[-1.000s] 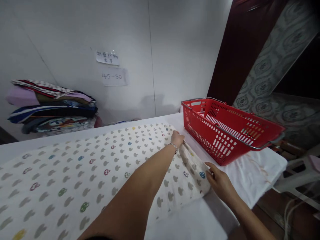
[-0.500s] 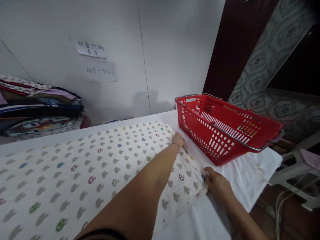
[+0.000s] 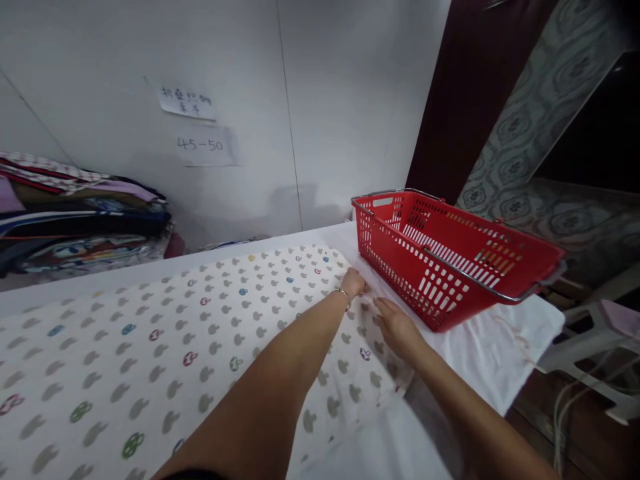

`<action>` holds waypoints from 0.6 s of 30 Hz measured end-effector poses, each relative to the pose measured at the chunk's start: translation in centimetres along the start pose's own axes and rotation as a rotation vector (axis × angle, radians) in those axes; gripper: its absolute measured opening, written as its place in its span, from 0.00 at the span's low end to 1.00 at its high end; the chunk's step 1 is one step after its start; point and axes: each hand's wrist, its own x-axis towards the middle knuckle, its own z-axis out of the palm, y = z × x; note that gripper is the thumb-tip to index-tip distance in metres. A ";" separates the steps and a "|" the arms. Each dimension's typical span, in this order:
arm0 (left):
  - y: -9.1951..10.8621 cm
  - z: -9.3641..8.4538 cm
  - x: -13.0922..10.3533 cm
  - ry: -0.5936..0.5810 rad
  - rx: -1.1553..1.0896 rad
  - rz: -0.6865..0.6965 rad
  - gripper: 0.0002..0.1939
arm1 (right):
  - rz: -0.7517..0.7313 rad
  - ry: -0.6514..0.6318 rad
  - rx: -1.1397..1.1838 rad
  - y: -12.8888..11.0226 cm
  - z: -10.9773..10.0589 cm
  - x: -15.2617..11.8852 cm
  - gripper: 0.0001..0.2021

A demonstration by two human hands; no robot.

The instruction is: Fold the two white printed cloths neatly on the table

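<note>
A white cloth (image 3: 220, 313) printed with grey and coloured mushroom shapes lies spread over a white-covered table. My left hand (image 3: 354, 283), with a bracelet at the wrist, is closed on the cloth's right edge near its far corner; the fingertips are hidden. Just to the right and nearer to me, my right hand (image 3: 397, 327) rests against the same edge. Its fingers are stretched toward the left hand and slightly blurred. Small wrinkles show in the cloth between and below the hands.
A red plastic basket (image 3: 395, 260) with metal handles stands beyond my right hand. Folded clothes (image 3: 80, 207) are piled at the far left. Paper notes (image 3: 207, 145) hang on the wall. A white stool (image 3: 590, 340) and cords are off the table's right end.
My right hand has let go near the cloth's front right corner and moved up along the edge, close to my left hand. My left hand has barely shifted.
</note>
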 end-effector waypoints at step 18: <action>-10.2 -14.2 -10.8 -0.054 0.867 0.497 0.33 | 0.194 -0.089 0.147 2.7 3.6 6.1 0.27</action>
